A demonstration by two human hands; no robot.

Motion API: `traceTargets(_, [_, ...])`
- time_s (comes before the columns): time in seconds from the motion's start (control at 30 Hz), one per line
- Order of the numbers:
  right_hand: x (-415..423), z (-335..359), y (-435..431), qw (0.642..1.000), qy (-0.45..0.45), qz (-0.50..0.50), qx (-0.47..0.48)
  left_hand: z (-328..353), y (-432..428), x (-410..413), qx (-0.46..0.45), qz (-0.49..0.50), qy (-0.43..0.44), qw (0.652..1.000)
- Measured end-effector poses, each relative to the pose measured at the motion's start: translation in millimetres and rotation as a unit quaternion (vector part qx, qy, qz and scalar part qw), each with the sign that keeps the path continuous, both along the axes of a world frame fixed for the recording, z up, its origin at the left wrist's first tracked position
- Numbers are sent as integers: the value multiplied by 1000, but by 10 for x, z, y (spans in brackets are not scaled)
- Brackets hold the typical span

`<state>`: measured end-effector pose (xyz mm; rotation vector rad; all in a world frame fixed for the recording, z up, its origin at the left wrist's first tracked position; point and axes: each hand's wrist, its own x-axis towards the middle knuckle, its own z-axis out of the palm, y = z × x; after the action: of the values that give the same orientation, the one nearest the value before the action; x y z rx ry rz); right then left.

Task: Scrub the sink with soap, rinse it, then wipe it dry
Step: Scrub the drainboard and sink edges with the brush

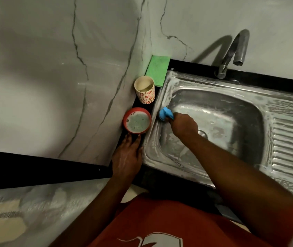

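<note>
Red shirt [160, 220], right hand [184, 126] gripping blue scrubber [165, 114]

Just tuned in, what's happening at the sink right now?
A person is mid-scrub. The right hand grips a blue scrubber against the left inner edge of the sink, which is coated in soapy film. The left hand rests flat on the black counter, fingertips by a red bowl of foamy water. No water shows at the tap; a green cloth lies in the corner.
</note>
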<state>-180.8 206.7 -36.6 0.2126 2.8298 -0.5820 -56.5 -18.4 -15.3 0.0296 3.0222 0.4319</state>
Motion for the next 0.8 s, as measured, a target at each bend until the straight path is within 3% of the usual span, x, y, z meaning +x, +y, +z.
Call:
traceTargets(0.23, [758,-172,117,985,-79,156,-12,60,25,19,17,4,-5,1000])
traceTargets(0.3, [843,-122,202,986,-74,148,-27,88,17,99,29,14,12,999])
traceTargets(0.4, [861,45,245,985,-66,45,-151,109,-13,241,55,22,90,994])
traceTargets(0.47, [972,144,145,943,-75,-66,-318,154,-8,348,73,22,130,989])
traceTargets(0.53, [1116,207,-54,885,-99,-134,-435,226,50,466,87,36,115,989])
traceTargets(0.67, [1290,318,-488,833,-162,-169,-501,265,200,736,124,37,15,992])
traceTargets(0.8, [1357,383,-767,818,-232,-141,-506,225,216,887,187,80,-59,977])
